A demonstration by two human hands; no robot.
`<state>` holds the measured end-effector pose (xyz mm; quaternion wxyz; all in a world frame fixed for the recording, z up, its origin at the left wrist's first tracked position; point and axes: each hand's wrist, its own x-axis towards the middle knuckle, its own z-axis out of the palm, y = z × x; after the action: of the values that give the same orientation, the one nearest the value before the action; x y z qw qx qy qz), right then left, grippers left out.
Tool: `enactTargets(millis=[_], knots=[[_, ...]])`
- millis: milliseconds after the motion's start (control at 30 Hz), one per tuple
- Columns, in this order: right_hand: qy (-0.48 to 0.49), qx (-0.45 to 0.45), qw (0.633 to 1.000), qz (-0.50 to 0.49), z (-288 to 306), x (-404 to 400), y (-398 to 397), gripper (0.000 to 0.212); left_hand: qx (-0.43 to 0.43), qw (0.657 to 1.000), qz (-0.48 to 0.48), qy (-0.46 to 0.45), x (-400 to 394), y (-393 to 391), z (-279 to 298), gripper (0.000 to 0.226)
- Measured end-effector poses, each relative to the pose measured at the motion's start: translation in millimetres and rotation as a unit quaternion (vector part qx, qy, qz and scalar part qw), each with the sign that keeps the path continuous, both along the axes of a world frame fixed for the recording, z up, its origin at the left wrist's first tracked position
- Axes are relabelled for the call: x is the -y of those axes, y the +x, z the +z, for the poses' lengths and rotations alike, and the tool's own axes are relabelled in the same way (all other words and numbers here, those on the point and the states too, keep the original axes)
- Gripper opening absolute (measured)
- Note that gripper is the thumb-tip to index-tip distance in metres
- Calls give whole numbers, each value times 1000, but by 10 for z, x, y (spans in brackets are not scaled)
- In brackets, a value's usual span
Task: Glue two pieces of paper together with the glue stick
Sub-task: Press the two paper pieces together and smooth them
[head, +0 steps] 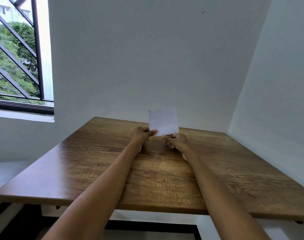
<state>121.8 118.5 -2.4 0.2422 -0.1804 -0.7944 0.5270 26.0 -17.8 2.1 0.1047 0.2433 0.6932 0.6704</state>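
Observation:
A small white square of paper (163, 121) is held upright above the far part of the wooden table (95, 163). My left hand (141, 135) pinches its lower left corner between thumb and fingers. My right hand (176, 141) holds its lower edge from below on the right. I cannot tell whether it is one sheet or two pressed together. No glue stick shows in this view.
White walls close in behind the table and on its right. A barred window (18, 58) with greenery outside is at the upper left. The table's front edge (147, 207) is near me, with a dark frame below it.

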Motion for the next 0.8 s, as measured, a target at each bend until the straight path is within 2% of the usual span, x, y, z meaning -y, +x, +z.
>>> enactTargets(millis=[100, 167, 300, 367, 533, 600, 700, 800], knots=[[-35, -34, 999, -4, 3, 87, -43, 42, -1, 1000, -25, -9, -69, 67, 4, 22], [-58, -57, 996, -25, 0, 82, -55, 35, 5, 1000, -22, -6, -86, 74, 1, 16], [-84, -69, 992, -67, -36, -7, -65, 23, 15, 1000, -18, 3, -97, 55, -18, 19], [-109, -89, 986, -88, -49, -86, -42, 23, 29, 1000, -9, 8, -83, 37, -19, 16], [-218, -169, 953, -126, -25, -276, 90, 29, 53, 998, -4, 17, -45, -16, -21, 28], [-207, -158, 961, -95, -11, -238, 86, 35, 47, 999, -6, 14, -44, -15, -22, 29], [-144, -102, 983, -52, -14, -142, 39, 42, 25, 999, -18, -20, -49, 12, -13, 24], [-134, -113, 982, -63, -13, -133, 27, 33, -4, 998, -32, -56, -49, 14, -14, 23]])
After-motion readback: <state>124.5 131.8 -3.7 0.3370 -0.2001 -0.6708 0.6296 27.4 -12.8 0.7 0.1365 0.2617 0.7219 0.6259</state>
